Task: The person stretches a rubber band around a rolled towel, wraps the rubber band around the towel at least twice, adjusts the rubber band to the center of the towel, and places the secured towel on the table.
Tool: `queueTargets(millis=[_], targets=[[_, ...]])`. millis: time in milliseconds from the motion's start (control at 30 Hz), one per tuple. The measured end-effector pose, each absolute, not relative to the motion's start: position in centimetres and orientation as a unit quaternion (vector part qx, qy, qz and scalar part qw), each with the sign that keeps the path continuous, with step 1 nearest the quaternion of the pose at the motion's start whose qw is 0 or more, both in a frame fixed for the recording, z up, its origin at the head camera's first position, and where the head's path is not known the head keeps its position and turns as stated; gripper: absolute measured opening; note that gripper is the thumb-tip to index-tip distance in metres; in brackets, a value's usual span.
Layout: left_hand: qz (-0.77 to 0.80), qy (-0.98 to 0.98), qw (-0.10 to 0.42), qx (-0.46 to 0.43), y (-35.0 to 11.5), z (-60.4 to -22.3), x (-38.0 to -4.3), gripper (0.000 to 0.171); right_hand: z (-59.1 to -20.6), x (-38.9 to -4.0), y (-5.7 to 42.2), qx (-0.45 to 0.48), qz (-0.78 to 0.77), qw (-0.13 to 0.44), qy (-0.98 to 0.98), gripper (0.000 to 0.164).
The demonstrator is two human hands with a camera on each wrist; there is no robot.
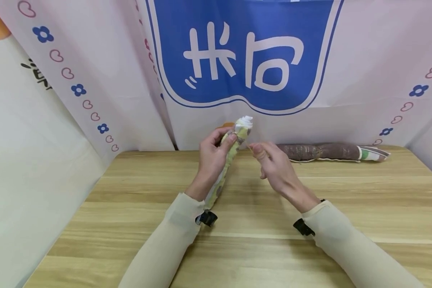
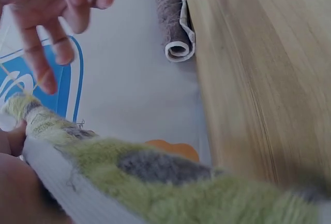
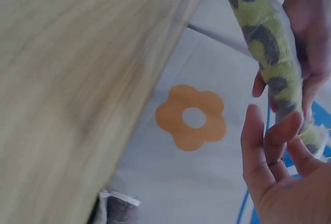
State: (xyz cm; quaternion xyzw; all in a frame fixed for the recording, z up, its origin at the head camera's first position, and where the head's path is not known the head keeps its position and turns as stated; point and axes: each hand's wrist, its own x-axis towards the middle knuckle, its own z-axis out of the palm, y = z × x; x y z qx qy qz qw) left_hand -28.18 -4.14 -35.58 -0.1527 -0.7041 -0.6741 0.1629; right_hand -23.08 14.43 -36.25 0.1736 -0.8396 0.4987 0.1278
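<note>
A rolled yellow-green towel (image 1: pixel 244 131) with grey patches and a white edge stands tilted above the table. My left hand (image 1: pixel 213 154) grips it near its upper end, thumb across the front. Close by on the right, my right hand (image 1: pixel 279 168) pinches a thin yellow rubber band (image 2: pixel 14 79), which runs stretched to the towel's end in the left wrist view. In the right wrist view the towel (image 3: pixel 271 48) passes beside the curled fingers of the right hand (image 3: pixel 289 182). Part of the band is hidden behind the fingers.
A brown rolled towel (image 1: pixel 302 152) with a white and green end lies along the table's back edge, pinched in at its middle. The wood-grain table (image 1: pixel 147 228) spreads below both arms. A printed cloth (image 1: pixel 209 120) hangs behind it.
</note>
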Motion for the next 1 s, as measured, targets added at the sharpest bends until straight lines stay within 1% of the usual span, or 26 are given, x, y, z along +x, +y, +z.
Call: queueTargets(millis=[100,200,367,500,700,867,1000], targets=[[-0.672,-0.704,0.157,-0.168,-4.3,-35.6,-28.1,0.022,-36.3,-23.5,14.6,0.151,0.538,0.096,-0.823,0.081],[-0.666,-0.706,0.154,-0.184,-4.5,-35.7,-28.1,0.021,-36.3,-23.9,14.8,0.132,0.558,0.077,-0.815,0.078],[-0.654,-0.710,0.151,-0.214,-4.8,-35.6,-28.2,0.020,-36.3,-24.4,15.0,0.110,0.579,0.057,-0.806,0.074],[-0.649,-0.710,0.138,-0.237,-5.0,-35.5,-28.3,0.020,-36.4,-24.6,15.1,0.102,0.595,0.046,-0.796,0.073],[-0.618,-0.730,0.123,-0.265,-5.3,-35.4,-28.3,0.020,-36.6,-24.7,15.0,0.109,0.602,0.041,-0.790,0.074],[-0.577,-0.761,0.111,-0.277,-5.6,-35.2,-28.3,0.019,-36.8,-24.8,15.1,0.117,0.606,0.039,-0.786,0.082],[-0.508,-0.805,0.123,-0.280,-5.7,-35.1,-28.3,0.018,-37.1,-24.9,15.2,0.124,0.612,0.032,-0.780,0.088]])
